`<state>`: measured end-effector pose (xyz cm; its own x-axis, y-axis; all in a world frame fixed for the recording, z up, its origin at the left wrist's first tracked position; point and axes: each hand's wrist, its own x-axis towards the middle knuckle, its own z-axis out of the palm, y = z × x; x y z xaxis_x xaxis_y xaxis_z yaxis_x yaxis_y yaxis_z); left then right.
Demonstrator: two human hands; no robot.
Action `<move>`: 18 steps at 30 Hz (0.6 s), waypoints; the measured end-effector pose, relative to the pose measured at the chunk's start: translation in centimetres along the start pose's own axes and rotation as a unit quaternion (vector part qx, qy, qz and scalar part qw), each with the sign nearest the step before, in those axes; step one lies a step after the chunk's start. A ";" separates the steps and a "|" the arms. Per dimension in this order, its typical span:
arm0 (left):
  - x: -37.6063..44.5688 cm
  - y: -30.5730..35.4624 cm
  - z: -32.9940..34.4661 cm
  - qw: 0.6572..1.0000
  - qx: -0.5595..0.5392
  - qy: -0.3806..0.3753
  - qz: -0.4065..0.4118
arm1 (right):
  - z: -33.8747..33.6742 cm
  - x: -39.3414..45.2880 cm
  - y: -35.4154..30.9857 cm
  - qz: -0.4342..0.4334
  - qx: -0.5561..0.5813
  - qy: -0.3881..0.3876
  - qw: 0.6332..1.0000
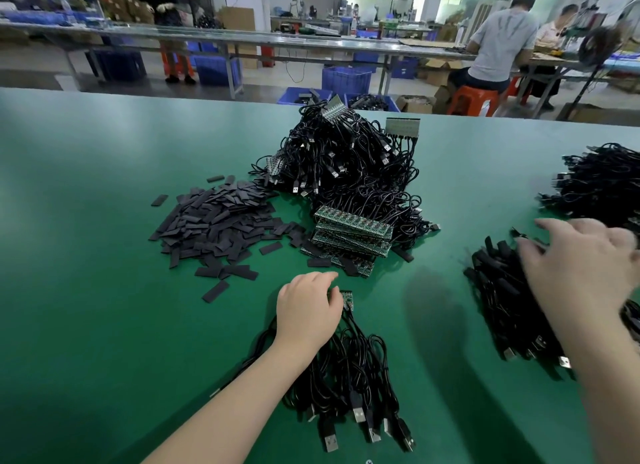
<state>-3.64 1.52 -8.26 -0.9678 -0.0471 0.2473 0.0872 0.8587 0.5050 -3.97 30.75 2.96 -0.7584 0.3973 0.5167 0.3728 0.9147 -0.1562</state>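
Resting palm-down on the green counter (86, 255), the left hand (308, 307) covers the near end of a small circuit board (347, 299). Its fingers curl over the board's left edge and grip it; the thumb is hidden under the palm. The board lies flat near the front middle of the counter. A bundle of black cables (346, 377) runs from the board toward the person, ending in a row of USB plugs (360, 413) at the front edge.

The right hand (581, 266) is blurred by motion. It is held palm-down with fingers spread and loosely straight over the right pile of cables (498, 290), whose near ends carry black sleeves. Whether the fingertips touch that pile cannot be told.

Behind the left hand, a stack of circuit boards (353, 231) sits against a large heap of cables (346, 162) in the middle of the counter. Just left of that stack lies a spread of loose flat black sleeves (214, 228). A further heap of cables (602, 176) lies at the far right.

Beyond the counter stand long workbenches, blue crates (346, 79) and an orange stool (472, 99) with a seated person (498, 44) on it.
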 end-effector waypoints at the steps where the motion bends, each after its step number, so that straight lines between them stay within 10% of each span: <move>1: 0.1 0.0 0.1 1.000 0.010 -0.005 -0.003 | -0.5 -0.9 -1.8 -0.044 0.030 0.007 0.999; 7: 0.2 -0.2 0.2 1.000 0.019 -0.011 -0.014 | 1.9 -8.6 -11.5 -0.178 0.123 -0.373 0.902; 18: 0.4 -0.2 0.4 0.999 0.032 -0.022 -0.020 | 5.5 -10.1 -14.6 -0.074 0.235 -0.420 0.873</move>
<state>-4.14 1.53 -8.59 -0.9799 -0.0612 0.1901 0.0337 0.8875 0.4595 -4.67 13.83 -4.60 -0.9781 0.0052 -0.2082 0.1257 0.8119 -0.5701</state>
